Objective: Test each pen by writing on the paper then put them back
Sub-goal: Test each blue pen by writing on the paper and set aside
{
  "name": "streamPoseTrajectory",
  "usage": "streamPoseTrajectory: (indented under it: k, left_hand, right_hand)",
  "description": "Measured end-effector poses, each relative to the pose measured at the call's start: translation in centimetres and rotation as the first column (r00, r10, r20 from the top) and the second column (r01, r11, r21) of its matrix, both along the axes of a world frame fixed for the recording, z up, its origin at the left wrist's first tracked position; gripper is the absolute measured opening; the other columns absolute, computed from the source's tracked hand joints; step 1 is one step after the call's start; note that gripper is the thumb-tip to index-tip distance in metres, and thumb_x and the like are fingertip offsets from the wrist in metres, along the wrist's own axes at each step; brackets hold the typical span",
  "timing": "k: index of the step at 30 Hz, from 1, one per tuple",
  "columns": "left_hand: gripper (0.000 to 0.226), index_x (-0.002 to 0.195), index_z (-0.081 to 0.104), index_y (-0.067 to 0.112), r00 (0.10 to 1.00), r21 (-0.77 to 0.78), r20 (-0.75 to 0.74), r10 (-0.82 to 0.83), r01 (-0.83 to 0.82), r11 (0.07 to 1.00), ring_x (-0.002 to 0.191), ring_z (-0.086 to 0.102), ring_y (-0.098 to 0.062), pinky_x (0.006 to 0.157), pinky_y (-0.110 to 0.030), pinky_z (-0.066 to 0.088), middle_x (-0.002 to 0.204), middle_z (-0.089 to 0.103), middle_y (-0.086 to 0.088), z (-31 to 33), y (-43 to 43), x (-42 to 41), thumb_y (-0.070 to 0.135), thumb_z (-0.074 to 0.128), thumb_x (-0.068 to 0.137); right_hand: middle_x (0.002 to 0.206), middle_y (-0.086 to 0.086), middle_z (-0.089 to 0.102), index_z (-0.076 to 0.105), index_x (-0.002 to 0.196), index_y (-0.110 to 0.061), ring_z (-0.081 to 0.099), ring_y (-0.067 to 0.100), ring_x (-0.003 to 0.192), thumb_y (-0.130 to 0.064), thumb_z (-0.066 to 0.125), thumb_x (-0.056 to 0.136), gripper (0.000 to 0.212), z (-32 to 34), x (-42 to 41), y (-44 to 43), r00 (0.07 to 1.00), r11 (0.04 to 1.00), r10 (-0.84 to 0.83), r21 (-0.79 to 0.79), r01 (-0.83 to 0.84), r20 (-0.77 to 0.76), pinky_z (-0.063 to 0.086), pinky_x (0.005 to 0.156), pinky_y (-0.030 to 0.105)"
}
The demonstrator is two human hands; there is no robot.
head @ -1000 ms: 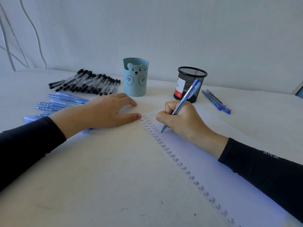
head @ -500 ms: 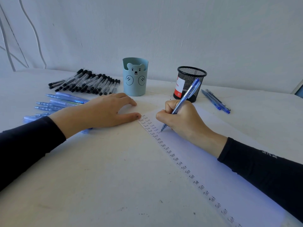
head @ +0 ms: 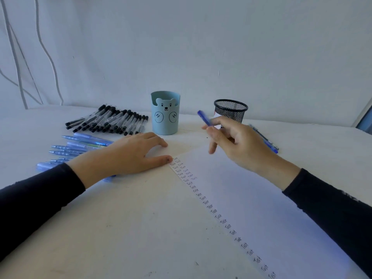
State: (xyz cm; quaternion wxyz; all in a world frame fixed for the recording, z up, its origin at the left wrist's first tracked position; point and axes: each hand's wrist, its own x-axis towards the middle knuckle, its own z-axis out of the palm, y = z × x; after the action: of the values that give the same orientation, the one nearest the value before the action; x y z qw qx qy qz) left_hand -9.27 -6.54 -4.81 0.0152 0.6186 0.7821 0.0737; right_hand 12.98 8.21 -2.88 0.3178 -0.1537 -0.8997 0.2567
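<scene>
My right hand (head: 239, 141) holds a blue pen (head: 203, 117) lifted off the paper, between the two cups; the pen's end points up and to the left. The white paper (head: 251, 198) lies to the right with a column of "Test" words along its left edge. My left hand (head: 128, 156) rests flat on the table at the paper's top left corner, partly over a group of blue pens (head: 80, 146). A row of black pens (head: 112, 121) lies behind them.
A light blue bear cup (head: 165, 113) stands at centre back. A black mesh cup (head: 231, 109) stands to its right, partly behind my right hand. Two blue pens (head: 267, 140) lie right of the mesh cup. A white wall rises behind the table.
My right hand has stopped writing and lifted the blue pen off the paper toward the cups, turning it over. My left hand has stayed in place.
</scene>
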Motion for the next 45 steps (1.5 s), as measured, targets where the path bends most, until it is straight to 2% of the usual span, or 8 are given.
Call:
streamPoseTrajectory:
  k: [3,11,18,22,26,29,35,45]
  left_hand:
    - [0.071,0.133,0.045,0.042,1.000,0.010,-0.006,0.002,-0.002,1.000,0.084,0.045,0.002,0.086,-0.022,0.035,0.138,0.043,0.022,-0.1,-0.1,0.0,0.080,0.030,0.075]
    - [0.070,0.136,0.044,0.041,1.000,0.013,0.010,-0.010,0.010,1.000,0.081,0.042,0.013,0.087,-0.021,0.033,0.141,0.041,0.022,0.3,-0.2,0.3,0.078,0.032,0.077]
    - [0.099,0.133,0.043,0.045,0.999,0.043,0.020,-0.029,0.028,0.999,0.086,0.042,0.017,0.086,-0.021,0.037,0.139,0.041,0.026,0.0,-0.1,-0.2,0.098,0.010,0.057]
    - [0.100,0.132,0.042,0.048,0.999,0.058,0.027,-0.032,0.031,0.998,0.086,0.040,0.020,0.084,-0.019,0.035,0.138,0.041,0.027,-0.3,-0.2,-0.4,0.100,0.007,0.054]
    - [0.088,0.132,0.042,0.047,0.999,0.040,-0.002,-0.036,0.036,0.999,0.084,0.041,0.020,0.083,-0.019,0.034,0.136,0.041,0.029,-0.3,-0.1,-0.3,0.094,0.013,0.064]
    - [0.087,0.131,0.047,0.044,0.996,0.054,0.065,-0.064,0.060,0.997,0.097,0.048,0.010,0.092,-0.022,0.039,0.132,0.045,0.028,-0.1,-0.1,-0.5,0.093,0.013,0.068]
    - [0.011,0.099,0.065,0.042,0.998,0.204,0.031,-0.054,0.047,0.978,0.087,0.056,0.006,0.089,-0.029,0.050,0.096,0.063,0.019,2.4,-0.5,-4.0,0.033,0.063,0.092]
    - [0.012,0.093,0.078,0.033,1.000,0.039,-0.024,0.012,-0.011,0.999,0.084,0.053,-0.001,0.074,-0.017,0.037,0.087,0.056,0.016,3.7,-2.6,-7.7,0.035,0.076,0.081]
  right_hand:
    - [0.075,-0.025,0.059,0.070,0.116,-0.036,0.043,0.014,0.079,-0.039,0.056,0.095,0.026,0.0,0.5,1.5,0.994,0.957,-0.024,0.291,-0.009,0.108,0.036,0.078,0.025]
    - [0.075,-0.018,0.057,0.077,0.099,-0.016,0.054,-0.005,0.071,-0.016,0.073,0.087,0.013,0.2,0.8,2.5,0.988,0.964,0.050,0.253,-0.085,0.143,0.035,0.063,0.011]
    - [0.076,-0.003,0.061,0.059,0.082,-0.006,0.061,-0.003,0.063,-0.005,0.063,0.088,0.007,2.9,2.5,4.1,0.872,0.946,-0.263,0.066,0.317,-0.413,0.044,0.061,0.013]
    - [0.081,0.001,0.067,0.057,0.085,-0.015,0.069,0.024,0.076,-0.012,0.061,0.087,0.006,3.6,4.7,7.0,0.770,0.900,-0.430,-0.163,0.403,-0.471,0.057,0.075,0.037]
    - [0.086,0.006,0.069,0.061,0.083,-0.011,0.063,0.005,0.068,-0.008,0.063,0.086,0.005,1.5,4.9,9.0,0.805,0.867,-0.498,-0.162,0.471,-0.322,0.046,0.061,0.011]
    - [0.086,0.009,0.068,0.065,0.076,-0.003,0.065,0.020,0.075,-0.002,0.068,0.082,0.007,-1.2,4.3,10.0,0.869,0.881,-0.473,-0.070,0.468,-0.146,0.039,0.057,0.005]
    - [0.087,0.011,0.056,0.069,0.077,0.002,0.052,0.019,0.078,-0.010,0.068,0.083,0.014,-3.4,3.9,10.5,0.876,0.863,-0.476,0.234,0.448,0.081,0.034,0.067,0.027]
    - [0.087,0.002,0.063,0.067,0.078,-0.016,0.056,0.028,0.080,-0.022,0.058,0.089,0.016,-2.2,4.0,8.6,0.814,0.788,-0.575,0.322,0.525,0.081,0.038,0.065,0.032]
